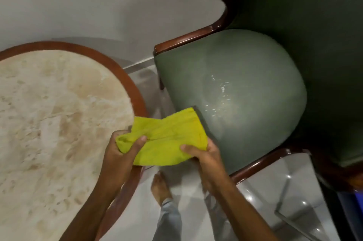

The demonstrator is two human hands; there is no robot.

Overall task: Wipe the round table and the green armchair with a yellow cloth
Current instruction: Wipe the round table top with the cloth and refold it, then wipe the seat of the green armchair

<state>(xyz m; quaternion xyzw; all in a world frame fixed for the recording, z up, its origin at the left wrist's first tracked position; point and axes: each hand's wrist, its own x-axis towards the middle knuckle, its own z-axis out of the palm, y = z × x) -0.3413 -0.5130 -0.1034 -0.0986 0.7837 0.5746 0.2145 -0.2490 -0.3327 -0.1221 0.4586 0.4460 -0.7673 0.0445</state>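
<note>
Head view: left hand (119, 152) and right hand (206, 154) both pinch yellow cloth (167, 138), fingers closed on its ends, held mid-air between round table (59, 113) (left) and green armchair (245, 93) (right). Seat glistens, likely wiped already; cloth apparently being refolded; remaining work unclear.

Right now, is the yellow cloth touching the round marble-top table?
Cannot tell. In the head view, the yellow cloth, held by both hands, overlaps the round marble-top table edge, with no visible gap or contact.

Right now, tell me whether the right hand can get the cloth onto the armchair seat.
Probably yes. The right hand holds the yellow cloth just beside the green armchair seat, and nothing lies between them.
</note>
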